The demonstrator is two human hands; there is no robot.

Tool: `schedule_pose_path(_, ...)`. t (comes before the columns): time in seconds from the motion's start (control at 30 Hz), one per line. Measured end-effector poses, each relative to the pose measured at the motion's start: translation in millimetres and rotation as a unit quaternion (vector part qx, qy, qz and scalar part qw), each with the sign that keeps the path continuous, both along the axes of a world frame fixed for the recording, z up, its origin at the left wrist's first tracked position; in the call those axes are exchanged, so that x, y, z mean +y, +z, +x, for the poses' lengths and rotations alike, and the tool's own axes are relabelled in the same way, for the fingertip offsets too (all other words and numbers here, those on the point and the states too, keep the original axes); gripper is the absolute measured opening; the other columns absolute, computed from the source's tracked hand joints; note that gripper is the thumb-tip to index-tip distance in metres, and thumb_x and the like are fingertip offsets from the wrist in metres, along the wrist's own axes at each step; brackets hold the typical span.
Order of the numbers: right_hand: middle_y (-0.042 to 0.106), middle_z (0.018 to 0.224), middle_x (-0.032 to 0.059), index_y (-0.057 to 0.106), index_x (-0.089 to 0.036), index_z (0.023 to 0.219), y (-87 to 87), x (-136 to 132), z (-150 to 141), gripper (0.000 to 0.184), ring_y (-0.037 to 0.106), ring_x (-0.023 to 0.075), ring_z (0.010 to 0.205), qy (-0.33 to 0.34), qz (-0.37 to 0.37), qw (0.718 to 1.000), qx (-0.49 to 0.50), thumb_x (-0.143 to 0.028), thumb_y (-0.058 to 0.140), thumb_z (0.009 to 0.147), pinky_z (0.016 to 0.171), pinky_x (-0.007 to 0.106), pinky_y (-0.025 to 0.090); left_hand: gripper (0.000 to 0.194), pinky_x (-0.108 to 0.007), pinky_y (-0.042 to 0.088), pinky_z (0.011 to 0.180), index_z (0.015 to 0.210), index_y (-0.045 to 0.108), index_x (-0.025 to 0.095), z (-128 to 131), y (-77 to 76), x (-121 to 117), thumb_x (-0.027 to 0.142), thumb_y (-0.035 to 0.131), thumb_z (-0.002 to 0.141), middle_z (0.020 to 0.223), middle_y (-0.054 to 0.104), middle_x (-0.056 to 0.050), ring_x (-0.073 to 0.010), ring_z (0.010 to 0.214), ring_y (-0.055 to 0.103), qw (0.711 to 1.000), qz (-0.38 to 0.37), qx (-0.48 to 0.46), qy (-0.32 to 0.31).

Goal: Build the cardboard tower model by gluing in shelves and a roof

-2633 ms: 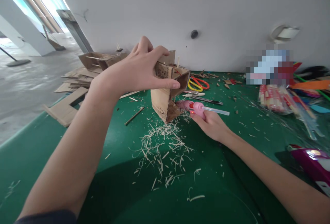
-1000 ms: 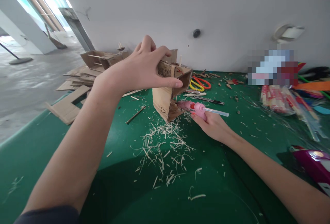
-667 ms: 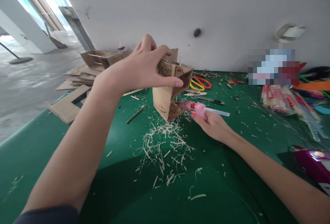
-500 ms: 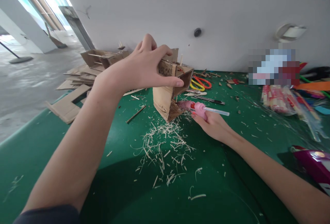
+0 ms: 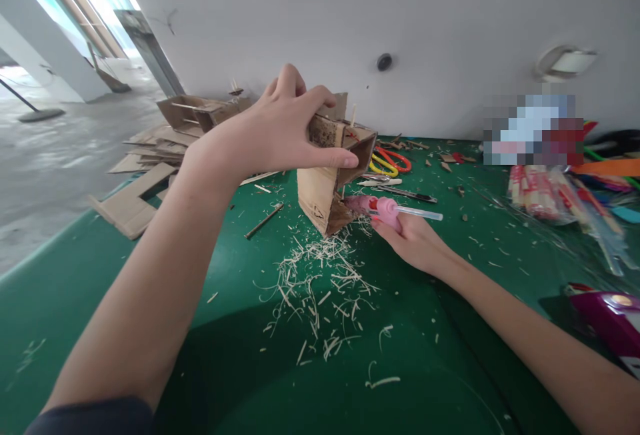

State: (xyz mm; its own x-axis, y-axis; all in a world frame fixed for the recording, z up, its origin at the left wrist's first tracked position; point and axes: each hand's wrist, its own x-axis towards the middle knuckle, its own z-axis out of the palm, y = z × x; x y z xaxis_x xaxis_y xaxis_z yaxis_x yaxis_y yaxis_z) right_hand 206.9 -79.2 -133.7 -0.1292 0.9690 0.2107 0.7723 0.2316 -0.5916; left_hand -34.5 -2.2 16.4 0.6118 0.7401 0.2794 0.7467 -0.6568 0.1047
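Observation:
My left hand (image 5: pixel 280 128) grips a small cardboard structure (image 5: pixel 317 200) from above, thumb along its near side and fingers over the top. The structure stands tilted on the green table, its open side facing right, with a thin wooden stick poking out of its top. In my right hand (image 5: pixel 413 241) is a pink hot glue gun (image 5: pixel 386 209), a clear glue stick (image 5: pixel 420 214) jutting from its back end. The gun's nozzle points left into the lower opening of the cardboard; whether the tip touches is hidden.
Pale wood shavings (image 5: pixel 320 281) litter the green table (image 5: pixel 225 368). Behind the structure lie orange-and-yellow-handled scissors (image 5: pixel 395 160) and a craft knife (image 5: pixel 407 193). Cardboard pieces (image 5: pixel 133 205) sit at left, bagged sticks (image 5: pixel 535 191) at right, and a magenta object (image 5: pixel 603 315) near the right edge.
Almost nothing differs. The glue stick's back end sits slightly further left and higher; both hands keep their holds.

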Motion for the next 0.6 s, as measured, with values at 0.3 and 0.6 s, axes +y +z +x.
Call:
schedule_pose_path(0.3,0.054,0.064,0.0019,0.054,-0.021,0.069,-2.0,-3.9,1.5,0.038,0.049,0.0167,0.059,-0.027,-0.011,1.000,0.001,-0.053,0.045,0.089,0.056,0.031,0.038,0.083,-0.056,0.035,0.106,0.138,0.040,0.029,-1.6,-1.7,1.7,0.075,0.052,0.071,0.131,0.038,-0.007,-0.0412,0.128,0.039,1.000,0.002,-0.004,-0.003)
schedule_pose_path(0.6,0.037,0.051,-0.0032,0.037,-0.023,0.056,-0.1,-5.4,5.5,0.046,0.035,0.0122,0.048,-0.050,-0.036,0.998,0.033,-0.057,0.047,0.085,0.048,0.029,0.029,0.086,-0.048,0.047,0.094,0.140,0.039,0.029,-10.9,4.2,7.9,0.077,0.054,0.071,0.131,0.039,-0.008,-0.0295,0.104,0.057,1.000,0.002,0.021,-0.010)
